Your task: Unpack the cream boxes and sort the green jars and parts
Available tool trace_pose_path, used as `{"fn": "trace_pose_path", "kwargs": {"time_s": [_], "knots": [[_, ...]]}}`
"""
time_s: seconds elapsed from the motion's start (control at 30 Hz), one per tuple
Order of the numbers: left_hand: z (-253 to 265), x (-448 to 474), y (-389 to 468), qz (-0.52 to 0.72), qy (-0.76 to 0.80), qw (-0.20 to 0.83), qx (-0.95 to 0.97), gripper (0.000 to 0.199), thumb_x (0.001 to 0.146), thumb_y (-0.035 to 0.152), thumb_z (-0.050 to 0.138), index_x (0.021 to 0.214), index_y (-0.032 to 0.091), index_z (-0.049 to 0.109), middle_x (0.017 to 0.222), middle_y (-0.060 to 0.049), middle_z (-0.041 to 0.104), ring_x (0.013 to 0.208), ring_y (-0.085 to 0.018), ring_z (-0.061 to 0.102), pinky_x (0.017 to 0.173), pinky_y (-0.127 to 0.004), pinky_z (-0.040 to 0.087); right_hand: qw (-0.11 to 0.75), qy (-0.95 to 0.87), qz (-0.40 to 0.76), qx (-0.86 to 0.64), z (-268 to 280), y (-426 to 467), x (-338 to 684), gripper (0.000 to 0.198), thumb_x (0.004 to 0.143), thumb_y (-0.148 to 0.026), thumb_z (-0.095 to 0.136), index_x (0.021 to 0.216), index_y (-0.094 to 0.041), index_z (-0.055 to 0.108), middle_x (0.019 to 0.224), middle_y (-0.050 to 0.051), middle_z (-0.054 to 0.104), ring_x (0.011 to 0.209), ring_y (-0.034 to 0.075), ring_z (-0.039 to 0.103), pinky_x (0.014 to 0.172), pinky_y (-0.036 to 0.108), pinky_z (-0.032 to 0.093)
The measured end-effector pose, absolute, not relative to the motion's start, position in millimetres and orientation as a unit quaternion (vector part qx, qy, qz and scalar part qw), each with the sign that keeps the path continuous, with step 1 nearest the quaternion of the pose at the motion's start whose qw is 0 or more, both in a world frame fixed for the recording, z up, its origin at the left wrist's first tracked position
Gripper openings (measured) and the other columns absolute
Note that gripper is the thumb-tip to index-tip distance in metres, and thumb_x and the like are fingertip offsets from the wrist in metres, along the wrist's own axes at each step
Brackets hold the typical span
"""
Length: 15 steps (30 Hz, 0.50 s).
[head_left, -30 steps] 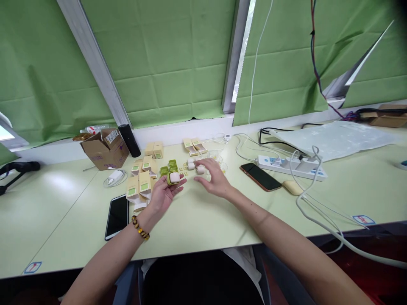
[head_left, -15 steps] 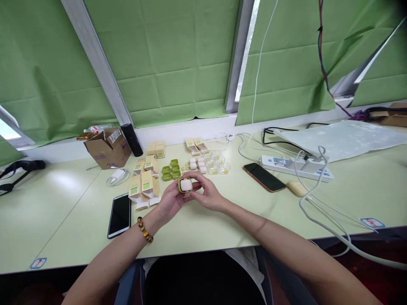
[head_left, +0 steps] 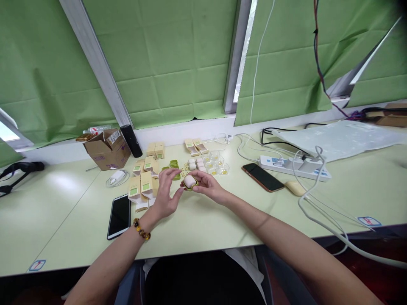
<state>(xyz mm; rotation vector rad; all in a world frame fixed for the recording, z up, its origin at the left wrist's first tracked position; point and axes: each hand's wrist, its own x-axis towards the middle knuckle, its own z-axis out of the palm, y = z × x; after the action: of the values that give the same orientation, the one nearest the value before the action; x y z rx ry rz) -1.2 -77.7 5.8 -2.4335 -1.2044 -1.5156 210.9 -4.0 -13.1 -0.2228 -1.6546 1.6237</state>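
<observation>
My right hand (head_left: 210, 186) holds a small olive-green holder (head_left: 190, 189) in its fingertips, with a rounded pale pink-white block (head_left: 190, 181) seated in it and tilted. My left hand (head_left: 165, 195) is just to its left, thumb and fingers spread apart with nothing between them; the thumb tip is close to the holder. Beyond the hands are green square cups (head_left: 174, 163), partly hidden by my left fingers. Right of the cups stand small white and pink blocks (head_left: 199, 163), tiny yellow-green pieces (head_left: 185, 173) and clear plastic covers (head_left: 224, 168).
Folded cream cartons (head_left: 146, 186) stand left of my hands, beside a phone (head_left: 119, 217). A cardboard box (head_left: 110, 150) and black cylinder (head_left: 131, 140) are at the back left. On the right lie another phone (head_left: 263, 177), a power strip (head_left: 294, 167) and loose cables.
My left hand has let go of the holder and moved slightly left, its fingers opening. The holder with its block now tilts in my right hand alone.
</observation>
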Motion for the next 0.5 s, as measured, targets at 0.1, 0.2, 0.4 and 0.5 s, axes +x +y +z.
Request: {"fn": "trace_pose_path", "kwargs": {"time_s": [0.1,0.2,0.4,0.5], "knots": [[3.6,0.2,-77.2,-0.449,-0.363,0.035,-0.816,0.052,0.101,0.026,0.059,0.152,0.027,0.046,0.142,-0.016,0.052,0.136,-0.031,0.047,0.114,-0.057,0.043,0.374,-0.635,0.672,-0.071,-13.9,-3.1,211.1,0.053,0.086,-0.041,0.084,0.129,-0.02,0.061,0.109,0.006,0.071,0.097,0.02,0.072,0.095,0.04,0.06],[1.0,0.7,-75.6,-0.421,-0.35,0.055,-0.835,0.056,0.101,0.022,0.06,0.155,0.028,0.045,0.137,-0.015,0.054,0.131,-0.03,0.051,0.11,-0.055,0.047,0.36,-0.635,0.681,-0.057,-13.4,-4.3,210.8,0.047,0.09,-0.041,0.08,0.129,-0.02,0.064,0.109,0.005,0.069,0.089,0.016,0.07,0.086,0.035,0.061],[4.2,-1.8,-74.3,-0.385,-0.317,0.061,-0.864,0.055,0.102,0.019,0.057,0.155,0.028,0.046,0.13,-0.015,0.06,0.121,-0.028,0.059,0.1,-0.05,0.055,0.334,-0.649,0.68,-0.07,-13.8,-5.6,210.1,0.052,0.091,-0.041,0.08,0.133,-0.018,0.061,0.105,0.006,0.07,0.081,0.014,0.068,0.078,0.031,0.059],[4.2,-1.6,-75.0,-0.375,-0.337,0.059,-0.861,0.057,0.102,0.022,0.061,0.156,0.026,0.045,0.13,-0.015,0.061,0.122,-0.028,0.059,0.101,-0.05,0.055,0.342,-0.637,0.686,-0.078,-16.2,-6.8,207.6,0.046,0.092,-0.044,0.079,0.126,-0.017,0.063,0.098,0.004,0.068,0.076,0.013,0.065,0.072,0.028,0.057]]}}
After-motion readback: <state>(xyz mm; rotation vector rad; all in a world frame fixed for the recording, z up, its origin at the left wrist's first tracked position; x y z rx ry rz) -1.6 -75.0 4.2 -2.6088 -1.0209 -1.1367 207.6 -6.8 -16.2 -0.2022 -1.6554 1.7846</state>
